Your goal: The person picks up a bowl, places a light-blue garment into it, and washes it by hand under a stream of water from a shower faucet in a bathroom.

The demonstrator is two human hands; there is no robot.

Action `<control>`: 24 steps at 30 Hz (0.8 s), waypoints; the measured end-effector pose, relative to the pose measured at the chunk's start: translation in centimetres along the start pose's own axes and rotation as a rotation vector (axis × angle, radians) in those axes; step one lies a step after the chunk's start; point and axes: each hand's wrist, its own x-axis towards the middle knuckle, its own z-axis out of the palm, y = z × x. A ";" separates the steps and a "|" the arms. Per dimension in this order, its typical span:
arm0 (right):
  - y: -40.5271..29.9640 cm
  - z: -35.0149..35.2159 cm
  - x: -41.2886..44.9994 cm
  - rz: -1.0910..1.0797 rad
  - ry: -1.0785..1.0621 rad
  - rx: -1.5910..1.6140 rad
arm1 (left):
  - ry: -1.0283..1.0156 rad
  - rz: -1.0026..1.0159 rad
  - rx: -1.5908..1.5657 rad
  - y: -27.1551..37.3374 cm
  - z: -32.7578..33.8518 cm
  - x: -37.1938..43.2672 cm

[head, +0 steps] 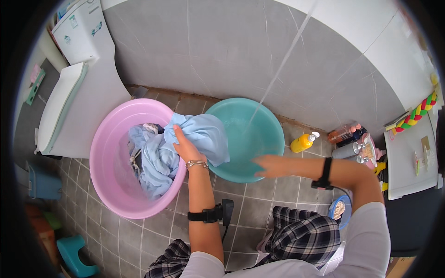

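My left hand (187,146) grips a light blue cloth garment (205,133). One part hangs across the rim of the teal basin (274,121), while the rest lies bunched in the pink basin (99,173). Darker patterned fabric (135,163) shows under the blue cloth there. A thin stream of water (278,71) runs down from above into the teal basin, which holds water. Blurred by motion, my right hand (271,166) is over that basin's near right edge, fingers apart and holding nothing.
A white toilet (94,104) stands left of the pink basin. A yellow pump bottle (301,143) and several other bottles (344,133) line the wall at right. A small blue bowl (344,208) sits near my right elbow, and a teal stool (74,255) is at lower left.
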 end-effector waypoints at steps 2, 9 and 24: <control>0.9 6.5 2.7 -0.069 0.068 -0.071 | -0.003 0.016 0.010 0.4 0.1 -0.5; -1.7 11.1 5.0 0.056 0.056 -0.064 | -0.021 0.009 0.024 0.8 -0.6 -0.6; -4.7 12.1 3.0 -0.025 -0.015 -0.146 | -0.036 0.031 0.031 0.2 -0.7 -0.1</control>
